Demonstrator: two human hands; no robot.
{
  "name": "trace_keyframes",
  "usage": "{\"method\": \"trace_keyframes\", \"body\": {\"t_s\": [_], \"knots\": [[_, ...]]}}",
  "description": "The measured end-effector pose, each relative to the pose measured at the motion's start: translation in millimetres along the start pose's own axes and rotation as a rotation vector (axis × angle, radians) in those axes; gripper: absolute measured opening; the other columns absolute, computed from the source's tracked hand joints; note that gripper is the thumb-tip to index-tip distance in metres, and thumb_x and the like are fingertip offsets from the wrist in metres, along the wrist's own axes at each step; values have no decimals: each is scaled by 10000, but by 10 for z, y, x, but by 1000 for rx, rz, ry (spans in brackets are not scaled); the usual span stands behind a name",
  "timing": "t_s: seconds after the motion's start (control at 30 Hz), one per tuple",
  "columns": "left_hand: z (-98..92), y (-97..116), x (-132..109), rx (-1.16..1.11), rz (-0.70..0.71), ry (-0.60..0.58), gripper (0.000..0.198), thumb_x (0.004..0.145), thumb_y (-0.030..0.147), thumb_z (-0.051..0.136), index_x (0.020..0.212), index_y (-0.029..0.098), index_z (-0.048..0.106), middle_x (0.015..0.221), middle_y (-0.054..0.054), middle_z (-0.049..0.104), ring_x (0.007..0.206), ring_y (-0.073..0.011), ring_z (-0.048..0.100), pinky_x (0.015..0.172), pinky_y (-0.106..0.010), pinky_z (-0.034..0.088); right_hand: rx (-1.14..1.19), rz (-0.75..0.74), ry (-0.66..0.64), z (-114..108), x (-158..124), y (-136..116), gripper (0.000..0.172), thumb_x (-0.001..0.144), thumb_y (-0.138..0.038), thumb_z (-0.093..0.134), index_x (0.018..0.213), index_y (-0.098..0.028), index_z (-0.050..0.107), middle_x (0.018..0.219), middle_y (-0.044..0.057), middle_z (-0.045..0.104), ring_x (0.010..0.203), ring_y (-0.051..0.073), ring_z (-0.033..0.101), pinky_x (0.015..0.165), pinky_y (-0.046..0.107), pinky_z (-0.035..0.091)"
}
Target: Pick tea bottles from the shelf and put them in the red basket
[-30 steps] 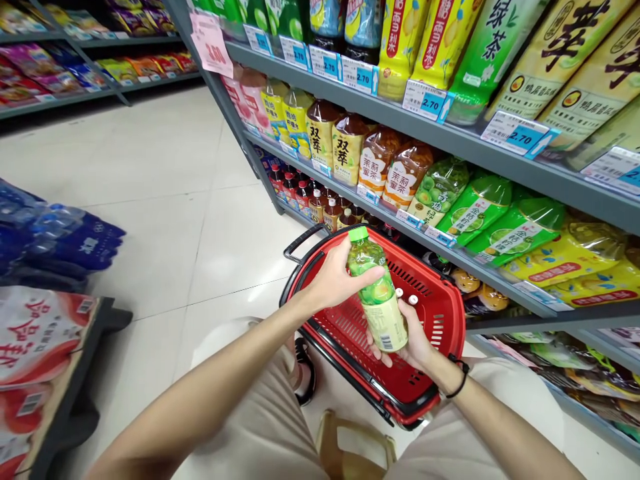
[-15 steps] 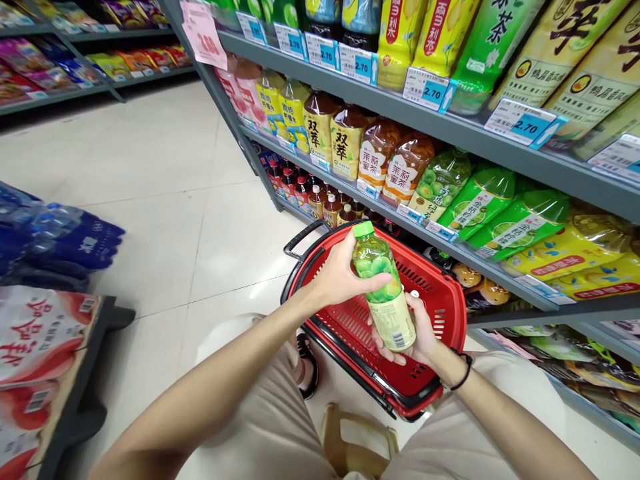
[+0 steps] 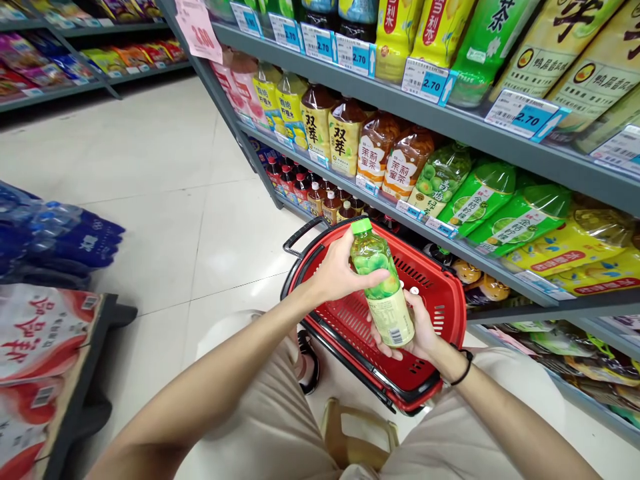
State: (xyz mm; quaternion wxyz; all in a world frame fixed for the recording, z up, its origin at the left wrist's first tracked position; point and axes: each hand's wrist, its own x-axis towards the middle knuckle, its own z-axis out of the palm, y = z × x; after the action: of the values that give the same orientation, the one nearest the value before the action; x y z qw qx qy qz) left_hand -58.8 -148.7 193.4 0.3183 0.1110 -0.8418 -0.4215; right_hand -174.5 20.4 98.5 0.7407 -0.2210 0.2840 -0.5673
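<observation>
A green-capped drink bottle (image 3: 384, 293) with a green and cream label is held tilted in both hands. My left hand (image 3: 340, 270) wraps its upper part, thumb across the front of the label. Around the lower part closes my right hand (image 3: 417, 327), its fingers partly hidden behind the bottle. Below the bottle stands a red shopping basket (image 3: 345, 327) with black rims and a black handle (image 3: 303, 237). Small white round tops (image 3: 411, 291) show in the basket behind the bottle; what they belong to is hidden.
Drink shelves (image 3: 350, 170) with price tags rise in front and to the right. At left lie blue-wrapped bottle packs (image 3: 65, 233) and red-and-white cartons (image 3: 35, 340) on a dark pallet (image 3: 83, 373). A beige stool (image 3: 350, 433) sits between the legs. Snack shelves (image 3: 95, 73) stand far left.
Both hands keep the same hold on the bottle. The view has shifted very slightly; nothing else has visibly moved.
</observation>
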Motion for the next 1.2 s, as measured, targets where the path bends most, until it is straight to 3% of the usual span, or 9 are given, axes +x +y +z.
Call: {"method": "trace_keyframes", "body": {"t_s": [0.17,0.37,0.47,0.67,0.9,1.0,1.1,1.2], "knots": [[45,-26,-9,-133,-23,7,667,735,455,844,1241,149,535,1093,-89,686,928,-215,671,856,-341,561,-4,-31,-14,49,-13,-21,751,882,-773,419,1085,-98,678,768,131,727,545,210,633,345,233,399],[28,-130,56,-388,-30,145,678,739,455,858,1273,166,559,1212,-109,695,1071,-221,681,924,-317,560,12,-155,-67,164,-60,-92,473,866,-507,569,1105,-114,680,964,175,742,796,288,691,531,332,515],[0,-136,75,-367,-50,136,610,781,450,833,1257,154,591,1226,-117,696,1070,-219,681,922,-315,563,-11,-213,-25,189,-81,-115,388,891,-455,620,1082,-124,687,1000,168,739,853,288,693,634,374,544],[27,-89,42,-248,-99,92,604,810,402,820,1302,140,588,1184,-111,708,1011,-214,680,892,-319,556,-87,-259,51,205,-100,-61,318,905,-367,724,1137,-156,672,1034,126,734,841,253,688,691,381,550],[65,-51,15,-270,9,199,492,809,397,798,1191,147,614,1057,-77,708,917,-187,671,872,-317,557,-141,-282,125,167,-119,-67,404,875,-304,759,1245,-202,631,1067,94,730,873,228,676,656,314,522],[59,18,5,-368,16,239,498,804,424,788,1179,150,608,1036,-76,705,888,-184,671,844,-318,563,-20,-218,40,190,-128,-97,415,893,-425,673,1223,-176,629,1083,137,736,868,267,685,657,359,526],[51,46,1,-482,-4,236,538,786,459,792,1192,162,602,1060,-84,703,883,-194,672,835,-337,566,108,-62,-92,259,-119,-72,575,901,-600,534,1196,-116,631,1080,213,733,869,312,684,638,386,514],[56,3,7,-549,-4,261,574,786,454,800,1245,180,591,1101,-94,704,903,-200,671,833,-342,562,171,30,-174,311,-86,-8,615,903,-630,510,1185,-99,637,1028,219,742,845,307,684,655,381,509]]}}
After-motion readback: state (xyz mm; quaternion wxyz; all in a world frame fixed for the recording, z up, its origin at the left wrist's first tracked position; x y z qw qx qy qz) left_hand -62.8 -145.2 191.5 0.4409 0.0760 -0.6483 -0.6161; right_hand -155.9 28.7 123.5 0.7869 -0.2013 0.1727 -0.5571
